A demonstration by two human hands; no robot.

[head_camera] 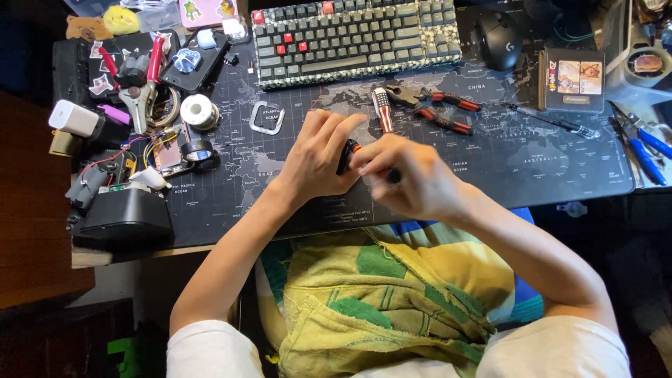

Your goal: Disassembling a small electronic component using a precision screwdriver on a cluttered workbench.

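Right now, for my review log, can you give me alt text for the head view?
Seen from above, a person's left hand and right hand meet around a small black and orange object over a dark world-map desk mat. Red-handled pliers, a screwdriver, a keyboard and a mouse lie beyond; wires and tools clutter the left.

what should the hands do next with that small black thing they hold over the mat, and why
Probably keep the left hand steady while the right hand finishes working on the small black and orange part. Both hands pinch it above the map desk mat, and the fingers hide most of it.
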